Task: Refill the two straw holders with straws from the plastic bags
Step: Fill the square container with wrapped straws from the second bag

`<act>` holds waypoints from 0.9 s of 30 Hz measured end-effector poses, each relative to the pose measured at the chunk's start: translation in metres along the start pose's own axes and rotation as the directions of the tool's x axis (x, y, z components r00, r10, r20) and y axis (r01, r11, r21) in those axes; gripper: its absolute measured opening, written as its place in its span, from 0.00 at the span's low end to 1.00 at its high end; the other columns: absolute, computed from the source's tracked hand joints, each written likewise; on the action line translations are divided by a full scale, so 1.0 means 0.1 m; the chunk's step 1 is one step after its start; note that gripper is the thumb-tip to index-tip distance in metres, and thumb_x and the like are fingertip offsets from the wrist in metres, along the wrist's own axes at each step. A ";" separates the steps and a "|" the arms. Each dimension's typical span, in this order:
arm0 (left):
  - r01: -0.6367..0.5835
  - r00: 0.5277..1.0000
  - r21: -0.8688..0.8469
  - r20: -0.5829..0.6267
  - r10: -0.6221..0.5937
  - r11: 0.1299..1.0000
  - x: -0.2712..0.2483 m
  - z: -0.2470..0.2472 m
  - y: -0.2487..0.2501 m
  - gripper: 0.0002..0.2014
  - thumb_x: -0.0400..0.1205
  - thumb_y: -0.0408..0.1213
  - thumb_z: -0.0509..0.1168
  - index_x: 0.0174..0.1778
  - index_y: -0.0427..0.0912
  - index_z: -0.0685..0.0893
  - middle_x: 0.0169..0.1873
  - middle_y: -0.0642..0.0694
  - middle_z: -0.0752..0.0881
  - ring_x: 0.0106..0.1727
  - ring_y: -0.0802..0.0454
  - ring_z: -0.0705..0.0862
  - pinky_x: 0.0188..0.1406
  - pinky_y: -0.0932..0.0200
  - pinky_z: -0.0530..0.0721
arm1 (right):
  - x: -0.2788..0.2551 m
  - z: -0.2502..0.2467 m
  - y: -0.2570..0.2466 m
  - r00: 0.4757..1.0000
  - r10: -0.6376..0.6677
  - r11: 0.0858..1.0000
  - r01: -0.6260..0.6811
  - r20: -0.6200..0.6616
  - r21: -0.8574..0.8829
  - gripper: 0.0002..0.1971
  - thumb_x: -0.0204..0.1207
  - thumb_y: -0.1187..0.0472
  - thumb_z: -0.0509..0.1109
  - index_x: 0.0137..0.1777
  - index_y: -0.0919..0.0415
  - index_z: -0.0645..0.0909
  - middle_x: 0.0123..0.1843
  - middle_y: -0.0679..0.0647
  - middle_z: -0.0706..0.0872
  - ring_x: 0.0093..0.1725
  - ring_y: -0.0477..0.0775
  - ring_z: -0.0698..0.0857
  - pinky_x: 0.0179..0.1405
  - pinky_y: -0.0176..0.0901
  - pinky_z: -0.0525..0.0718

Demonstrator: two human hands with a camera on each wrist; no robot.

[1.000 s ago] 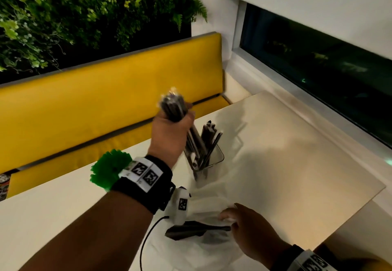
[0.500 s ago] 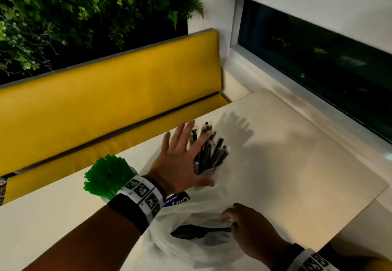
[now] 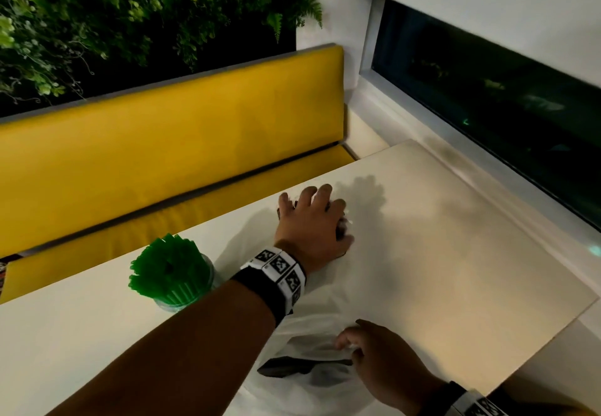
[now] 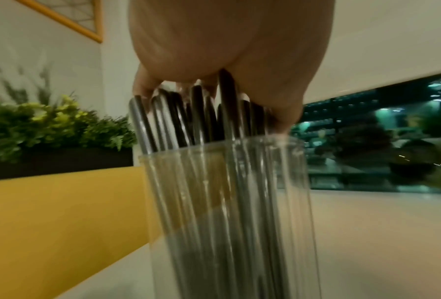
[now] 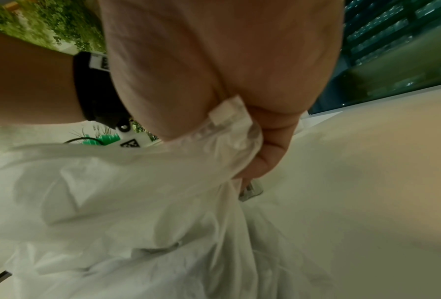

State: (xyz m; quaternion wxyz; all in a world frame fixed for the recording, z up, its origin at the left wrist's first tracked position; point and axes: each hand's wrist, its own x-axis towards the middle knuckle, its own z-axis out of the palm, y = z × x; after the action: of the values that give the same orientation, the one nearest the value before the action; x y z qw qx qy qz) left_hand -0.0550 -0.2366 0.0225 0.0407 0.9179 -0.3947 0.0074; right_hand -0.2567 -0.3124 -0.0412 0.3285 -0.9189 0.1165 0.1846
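My left hand (image 3: 313, 217) lies spread over the tops of the black straws (image 4: 198, 113), palm pressing down on them. They stand in a clear straw holder (image 4: 229, 212) on the table; in the head view the hand hides nearly all of it. Left of my forearm a second holder (image 3: 170, 274) stands packed with green straws. My right hand (image 3: 374, 350) pinches the edge of a clear plastic bag (image 5: 124, 192) lying near the table's front. A few black straws (image 3: 292, 365) lie inside the bag.
The white table (image 3: 455, 269) reaches right to a window ledge and dark window (image 3: 487, 90). A yellow bench (image 3: 162, 155) runs behind the table's far edge, with a plant wall (image 3: 130, 9) above it.
My left hand held a bundle of black straws above the clear holder, let them drop in, then came down flat on their tops. The right hand stayed on the bag.
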 end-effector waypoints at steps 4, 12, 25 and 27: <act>0.041 0.984 -0.110 -0.169 -0.059 0.993 0.09 0.03 -0.17 0.22 0.82 0.49 0.63 0.72 0.52 0.72 0.68 0.47 0.77 0.65 0.41 0.78 0.58 0.41 0.80 | -0.02 0.03 0.01 1.000 0.004 1.000 -0.004 -0.002 -0.007 0.19 0.77 0.63 0.59 0.58 0.41 0.84 0.61 0.39 0.82 0.62 0.41 0.81 0.54 0.26 0.71; 0.048 0.937 -0.248 -0.325 -0.130 0.968 -0.18 -0.41 -0.24 0.30 0.74 0.63 0.67 0.69 0.50 0.77 0.72 0.41 0.75 0.71 0.39 0.74 0.68 0.40 0.75 | -0.04 0.05 -0.06 0.996 0.052 0.999 -0.053 -0.079 -0.010 0.10 0.71 0.43 0.62 0.49 0.38 0.82 0.52 0.38 0.84 0.54 0.40 0.83 0.53 0.34 0.80; 0.199 0.865 -0.423 0.500 0.045 0.884 -1.84 0.69 0.25 0.12 0.84 0.39 0.61 0.63 0.48 0.82 0.61 0.46 0.85 0.64 0.44 0.83 0.64 0.51 0.81 | -0.12 0.16 -0.24 0.995 -0.087 0.996 0.087 -0.038 -0.008 0.10 0.83 0.45 0.61 0.59 0.32 0.81 0.57 0.32 0.80 0.54 0.37 0.82 0.54 0.27 0.78; 0.111 0.856 -0.358 0.508 0.094 0.927 -1.83 0.73 0.30 0.16 0.85 0.43 0.60 0.70 0.52 0.78 0.68 0.48 0.82 0.71 0.44 0.79 0.74 0.46 0.76 | -0.14 0.18 -0.24 0.995 -0.078 0.997 0.079 -0.065 0.013 0.12 0.83 0.50 0.59 0.57 0.33 0.81 0.56 0.34 0.81 0.53 0.39 0.84 0.58 0.33 0.82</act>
State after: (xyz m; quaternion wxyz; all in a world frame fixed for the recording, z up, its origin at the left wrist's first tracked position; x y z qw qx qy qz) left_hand -0.2038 -0.1310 -0.0567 0.1079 0.8626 -0.3810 -0.3148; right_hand -0.2661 -0.2812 -0.0342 0.3390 -0.9256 0.0923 0.1407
